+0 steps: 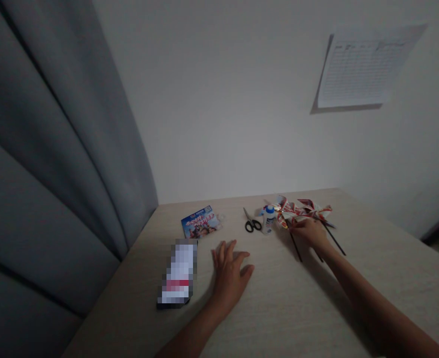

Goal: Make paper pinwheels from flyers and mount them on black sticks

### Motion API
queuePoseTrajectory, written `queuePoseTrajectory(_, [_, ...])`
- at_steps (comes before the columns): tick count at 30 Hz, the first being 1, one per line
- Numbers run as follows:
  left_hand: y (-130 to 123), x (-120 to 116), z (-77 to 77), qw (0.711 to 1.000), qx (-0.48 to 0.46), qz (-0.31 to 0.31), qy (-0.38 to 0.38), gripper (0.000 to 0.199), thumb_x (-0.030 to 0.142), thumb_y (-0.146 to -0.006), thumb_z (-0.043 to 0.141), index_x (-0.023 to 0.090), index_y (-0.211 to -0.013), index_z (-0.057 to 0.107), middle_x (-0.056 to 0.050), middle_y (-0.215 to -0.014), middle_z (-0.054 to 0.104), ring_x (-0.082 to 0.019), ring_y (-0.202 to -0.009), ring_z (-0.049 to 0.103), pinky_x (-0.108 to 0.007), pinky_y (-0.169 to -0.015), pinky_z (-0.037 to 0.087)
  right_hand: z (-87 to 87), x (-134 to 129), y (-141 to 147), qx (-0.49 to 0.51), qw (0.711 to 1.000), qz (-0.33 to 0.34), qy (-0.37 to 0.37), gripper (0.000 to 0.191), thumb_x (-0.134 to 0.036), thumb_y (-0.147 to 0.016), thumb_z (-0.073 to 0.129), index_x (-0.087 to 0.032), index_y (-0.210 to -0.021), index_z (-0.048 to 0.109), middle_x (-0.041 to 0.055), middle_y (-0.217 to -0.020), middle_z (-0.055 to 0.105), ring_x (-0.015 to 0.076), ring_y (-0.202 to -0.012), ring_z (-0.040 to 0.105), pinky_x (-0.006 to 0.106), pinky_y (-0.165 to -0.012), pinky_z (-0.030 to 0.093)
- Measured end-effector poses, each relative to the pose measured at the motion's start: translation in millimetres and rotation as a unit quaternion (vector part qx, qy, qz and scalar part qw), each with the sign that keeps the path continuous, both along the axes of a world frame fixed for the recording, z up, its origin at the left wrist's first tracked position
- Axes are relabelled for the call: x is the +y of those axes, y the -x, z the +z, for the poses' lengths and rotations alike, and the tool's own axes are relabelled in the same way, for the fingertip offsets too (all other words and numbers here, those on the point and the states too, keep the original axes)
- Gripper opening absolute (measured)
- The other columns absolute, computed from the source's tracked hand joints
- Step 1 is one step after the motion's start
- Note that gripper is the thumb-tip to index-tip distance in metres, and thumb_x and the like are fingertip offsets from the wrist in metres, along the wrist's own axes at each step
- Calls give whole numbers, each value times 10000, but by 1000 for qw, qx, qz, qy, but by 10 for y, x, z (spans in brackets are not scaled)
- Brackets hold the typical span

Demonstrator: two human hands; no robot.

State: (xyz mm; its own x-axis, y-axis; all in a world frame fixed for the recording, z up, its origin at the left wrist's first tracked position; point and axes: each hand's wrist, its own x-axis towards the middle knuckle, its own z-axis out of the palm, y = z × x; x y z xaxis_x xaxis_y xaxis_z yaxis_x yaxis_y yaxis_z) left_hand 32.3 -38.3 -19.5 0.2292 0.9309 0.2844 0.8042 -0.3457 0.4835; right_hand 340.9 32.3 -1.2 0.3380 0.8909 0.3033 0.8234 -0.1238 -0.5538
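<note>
My left hand (231,271) rests on the light wooden table (272,303) with its fingers apart and nothing in it. To its left lies a phone (180,271) whose screen is pixelated. At the right, my right hand (309,232) reaches to the red and white folded paper pinwheels (305,209) with thin black sticks; its fingers are bent at their near edge, and what they grip is too small to make out. Just left of the pinwheels stands a white glue bottle (268,220) with a blue cap. Black-handled scissors (252,223) lie beside the bottle.
A colourful printed packet (200,223) lies behind the phone. A grey curtain (55,149) hangs along the table's left side. The white wall (223,109) rises behind the table, with a printed sheet (357,72) on it at the upper right.
</note>
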Motion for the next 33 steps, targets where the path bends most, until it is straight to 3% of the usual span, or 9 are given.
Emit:
queuePoseTrajectory(5, [3,6,3,1000,7,4,-6,294,316,-825,689,336,-1116,728,-64,-1440,512,-387,-1427,297,-678,-1170,118,-55,-66,88,-49,996,-8,80,216,-408,-667,660,-248,-715,797,147,-931,724,442,-1111,540,522,-832,427])
queuePoseTrajectory(9, [11,2,23,1000,8,6,-8,284,322,-831,680,344,-1109,733,-63,-1416,536,-383,-1421,305,-685,-1166,125,-32,-118,133,-112,988,-18,102,294,-467,-757,626,-245,-846,796,184,-1098,658,460,-1131,503,564,-824,425])
queuePoseTrajectory(13, [44,-10,41,1000,16,13,-15,300,324,-839,665,363,-1130,725,-50,-1387,573,-380,-1410,327,-682,-1173,99,1,-107,204,-147,989,-8,-7,308,-481,-809,617,-223,-905,755,183,-1123,608,417,-1130,491,564,-880,418])
queuePoseTrajectory(18, [77,-25,55,999,34,1,-6,346,369,-877,607,387,-1215,678,-46,-1435,555,-380,-1414,345,-681,-1178,42,-4,-17,377,-78,974,159,-143,404,-457,-818,644,-195,-1126,654,159,-1168,603,326,-1132,531,470,-984,420])
queuePoseTrajectory(20, [82,-32,55,999,39,-3,-7,347,380,-889,587,392,-1226,669,-42,-1449,544,-380,-1424,334,-685,-1175,26,-22,20,467,-34,968,199,-151,501,-485,-809,651,-185,-1208,610,160,-1218,608,320,-1168,538,451,-998,424])
queuePoseTrajectory(22, [88,-40,49,999,39,-7,-13,347,385,-898,574,393,-1233,662,-41,-1455,540,-377,-1427,335,-685,-1174,18,-39,49,551,-1,970,195,-143,550,-508,-801,653,-168,-1231,598,160,-1214,631,316,-1150,562,438,-984,436])
queuePoseTrajectory(27, [100,-57,45,999,41,-8,-16,355,374,-897,578,394,-1244,653,-42,-1451,542,-371,-1421,347,-681,-1178,28,-36,99,653,19,982,152,-109,454,-513,-806,642,-158,-1087,686,136,-1066,693,293,-1022,598,401,-907,456])
queuePoseTrajectory(33, [108,-55,53,998,61,-10,-8,368,397,-911,563,398,-1271,636,-37,-1475,516,-366,-1428,336,-665,-1186,79,-41,137,625,37,982,145,-119,443,-533,-778,685,-165,-1020,724,117,-996,705,283,-987,597,382,-885,455])
